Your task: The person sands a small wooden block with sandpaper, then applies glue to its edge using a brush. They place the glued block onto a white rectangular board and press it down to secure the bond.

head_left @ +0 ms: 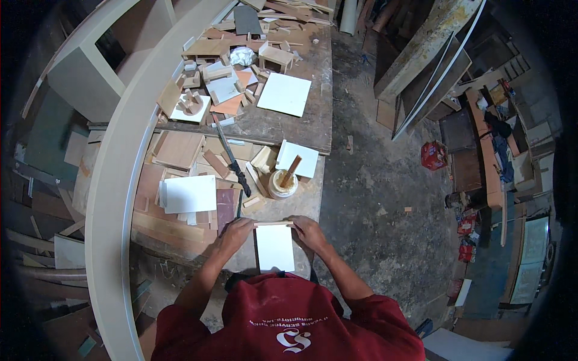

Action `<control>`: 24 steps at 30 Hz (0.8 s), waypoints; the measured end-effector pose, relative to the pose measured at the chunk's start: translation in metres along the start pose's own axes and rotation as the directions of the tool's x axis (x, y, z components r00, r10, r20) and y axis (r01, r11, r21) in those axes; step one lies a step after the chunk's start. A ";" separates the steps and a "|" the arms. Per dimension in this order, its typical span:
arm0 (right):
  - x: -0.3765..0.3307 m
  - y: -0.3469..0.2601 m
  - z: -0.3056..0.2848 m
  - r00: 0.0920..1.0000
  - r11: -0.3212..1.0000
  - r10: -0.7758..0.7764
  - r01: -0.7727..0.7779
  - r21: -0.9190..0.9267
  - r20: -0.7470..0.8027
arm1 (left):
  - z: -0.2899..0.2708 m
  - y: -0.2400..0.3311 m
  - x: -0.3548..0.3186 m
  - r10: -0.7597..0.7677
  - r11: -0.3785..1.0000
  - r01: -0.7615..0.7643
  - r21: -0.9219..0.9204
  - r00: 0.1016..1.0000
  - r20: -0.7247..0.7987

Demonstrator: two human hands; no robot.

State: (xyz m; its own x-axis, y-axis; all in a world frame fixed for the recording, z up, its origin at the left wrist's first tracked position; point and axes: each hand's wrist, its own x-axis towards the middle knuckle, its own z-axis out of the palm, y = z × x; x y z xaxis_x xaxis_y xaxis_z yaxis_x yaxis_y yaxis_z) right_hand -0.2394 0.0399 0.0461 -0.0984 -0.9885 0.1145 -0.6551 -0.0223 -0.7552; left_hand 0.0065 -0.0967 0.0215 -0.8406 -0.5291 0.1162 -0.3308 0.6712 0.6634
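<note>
A white rectangular panel (275, 249) lies at the near edge of the workbench, right in front of me. Along its far edge runs a thin wooden strip (274, 223). My left hand (236, 236) is closed on the strip's left end, and my right hand (307, 232) grips the right end. Just beyond them stands a round white pot (281, 191), its rim smeared with brownish residue. A flat wooden stick or brush handle (292, 167) leans out of it. Another white panel (299, 157) lies behind the pot.
To the left lie a white board (190, 194) and a dark-wrapped rod (232, 159). Farther back are wood offcuts, a white square panel (284, 94) and crumpled white material (242, 56). A long curved pale panel (111, 174) borders the left side. Concrete floor (379, 180) stretches to the right.
</note>
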 end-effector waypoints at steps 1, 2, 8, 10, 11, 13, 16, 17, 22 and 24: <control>-0.001 0.001 0.002 1.000 1.000 -0.009 0.009 -0.011 -0.015 | -0.004 0.004 0.001 0.017 1.000 -0.017 0.006 1.000 -0.004; -0.001 0.003 0.004 0.999 1.000 -0.018 0.017 -0.022 -0.031 | -0.006 0.006 0.001 0.034 0.999 -0.034 0.013 0.999 -0.007; -0.001 0.013 0.009 0.999 0.998 -0.053 0.053 -0.015 -0.007 | -0.001 -0.001 0.000 0.107 0.994 -0.106 0.039 0.993 -0.038; -0.002 0.015 0.011 0.998 0.998 -0.055 0.055 -0.009 -0.003 | 0.002 -0.004 -0.001 0.112 0.993 -0.110 0.050 0.993 -0.033; -0.002 0.015 0.011 0.998 0.998 -0.056 0.056 -0.007 -0.001 | 0.003 -0.005 -0.002 0.114 0.992 -0.112 0.055 0.993 -0.031; -0.003 0.017 0.012 0.998 0.998 -0.058 0.058 -0.011 -0.001 | 0.005 -0.005 -0.001 0.112 0.993 -0.110 0.036 0.992 -0.062; -0.005 0.016 0.013 1.000 0.999 -0.027 0.027 -0.017 0.002 | 0.006 -0.007 -0.001 0.108 0.993 -0.105 0.044 0.993 -0.057; -0.005 0.015 0.012 1.000 1.000 -0.012 0.012 -0.018 0.005 | 0.007 -0.008 -0.001 0.105 0.993 -0.102 0.054 0.993 -0.048; -0.005 0.020 0.014 0.999 0.999 -0.034 0.034 -0.008 -0.013 | 0.005 -0.007 0.000 0.127 0.991 -0.124 0.043 0.990 -0.067; -0.005 0.019 0.014 0.999 0.999 -0.040 0.040 0.000 -0.028 | 0.003 -0.003 0.001 0.123 0.992 -0.122 0.022 0.990 -0.074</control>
State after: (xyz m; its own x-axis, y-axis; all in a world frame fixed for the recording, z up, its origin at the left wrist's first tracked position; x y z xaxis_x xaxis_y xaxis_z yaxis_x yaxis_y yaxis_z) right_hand -0.2409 0.0420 0.0215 -0.0927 -0.9823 0.1625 -0.6586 -0.0619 -0.7499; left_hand 0.0054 -0.0975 0.0178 -0.8409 -0.4794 0.2512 -0.2355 0.7421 0.6276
